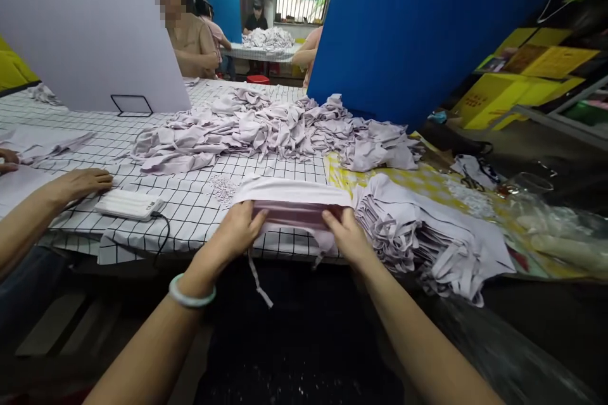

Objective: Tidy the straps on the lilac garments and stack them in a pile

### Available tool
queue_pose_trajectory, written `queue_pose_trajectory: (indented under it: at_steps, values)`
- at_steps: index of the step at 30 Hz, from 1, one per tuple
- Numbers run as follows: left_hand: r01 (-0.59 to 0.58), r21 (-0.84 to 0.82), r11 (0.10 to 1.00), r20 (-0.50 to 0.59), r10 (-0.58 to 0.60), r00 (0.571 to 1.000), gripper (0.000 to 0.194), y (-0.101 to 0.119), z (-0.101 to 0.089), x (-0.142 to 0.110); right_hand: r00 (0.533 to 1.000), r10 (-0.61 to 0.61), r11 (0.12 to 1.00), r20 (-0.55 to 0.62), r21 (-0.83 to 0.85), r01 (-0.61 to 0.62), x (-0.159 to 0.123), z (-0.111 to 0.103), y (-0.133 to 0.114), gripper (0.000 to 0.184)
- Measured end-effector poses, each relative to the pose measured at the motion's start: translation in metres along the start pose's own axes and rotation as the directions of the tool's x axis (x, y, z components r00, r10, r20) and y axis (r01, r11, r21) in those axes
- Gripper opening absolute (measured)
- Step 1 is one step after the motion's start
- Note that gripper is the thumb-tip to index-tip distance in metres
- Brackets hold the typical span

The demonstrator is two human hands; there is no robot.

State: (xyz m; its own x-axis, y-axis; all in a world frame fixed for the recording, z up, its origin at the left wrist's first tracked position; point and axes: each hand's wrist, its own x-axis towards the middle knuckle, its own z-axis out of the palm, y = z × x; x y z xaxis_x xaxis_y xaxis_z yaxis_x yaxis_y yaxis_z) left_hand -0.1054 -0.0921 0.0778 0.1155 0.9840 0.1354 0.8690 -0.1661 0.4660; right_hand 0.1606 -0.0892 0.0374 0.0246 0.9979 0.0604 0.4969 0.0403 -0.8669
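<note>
A pale lilac piece of fabric (pixel 293 191) is stretched between my two hands at the near edge of the table, its opening spread toward me. My left hand (pixel 236 229), below a pale bangle on the wrist, grips its left end with the thumb inside. The right end is pinched by my right hand (pixel 350 234), thumb also inside the edge. A thin strip dangles below my left hand. Just right of my right hand lies a stack of similar pieces (pixel 427 221) with strips hanging off. Beyond the held fabric spreads a loose heap of the same cloth (pixel 266 123).
A white power bank (pixel 129 204) with a black cable lies left on the checked tablecloth (pixel 190 202). At far left is another person's hand (pixel 85 183). A blue panel (pixel 403 25) and a pale panel (pixel 95 31) stand behind. Thread scraps (pixel 222 190) lie near the fabric.
</note>
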Motion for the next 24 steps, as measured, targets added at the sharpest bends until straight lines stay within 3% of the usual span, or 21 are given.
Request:
queue_pose_trajectory:
  at_steps: [3, 6, 9, 11, 13, 16, 18, 20, 24]
  values:
    - [0.049, 0.071, 0.996, 0.092, -0.055, 0.994, 0.021, 0.000, 0.035, 0.000, 0.995, 0.084, 0.972, 0.059, -0.224, -0.069, -0.003, 0.014, 0.012, 0.052]
    - [0.001, 0.074, 0.997, 0.105, -0.009, 0.994, 0.028, -0.008, 0.055, -0.017, 0.990, 0.049, 0.940, 0.131, -0.341, -0.002, -0.018, 0.019, 0.021, 0.067]
    - [-0.093, 0.006, 0.996, 0.081, 0.092, 0.992, 0.036, -0.021, 0.047, -0.037, 0.991, -0.035, 0.912, 0.129, -0.401, 0.084, -0.031, 0.005, 0.022, 0.067]
    - [-0.122, -0.069, 0.990, 0.048, 0.125, 0.991, 0.027, -0.029, 0.034, -0.041, 0.993, -0.070, 0.900, 0.096, -0.423, 0.105, -0.029, -0.006, 0.018, 0.051]
    - [-0.119, -0.064, 0.991, -0.052, 0.116, 0.992, 0.021, -0.034, 0.024, -0.030, 0.993, -0.110, 0.883, 0.042, -0.455, 0.117, -0.018, -0.014, 0.012, 0.033]
    - [-0.087, 0.114, 0.990, -0.186, 0.107, 0.977, 0.021, -0.033, 0.021, 0.009, 0.972, -0.236, 0.811, 0.007, -0.550, 0.201, 0.005, -0.016, 0.009, 0.024]
    - [-0.136, 0.150, 0.979, -0.067, 0.147, 0.987, 0.023, -0.029, 0.025, 0.041, 0.951, -0.297, 0.751, 0.081, -0.596, 0.285, 0.017, -0.012, 0.013, 0.019]
    - [-0.158, 0.053, 0.986, 0.086, 0.153, 0.984, 0.013, -0.028, 0.026, 0.068, 0.932, -0.318, 0.713, 0.174, -0.604, 0.356, 0.021, -0.010, 0.023, 0.022]
    - [-0.015, -0.330, 0.944, 0.322, 0.127, 0.938, 0.015, -0.044, 0.007, 0.103, 0.912, -0.364, 0.680, 0.191, -0.615, 0.400, 0.018, -0.012, 0.040, 0.021]
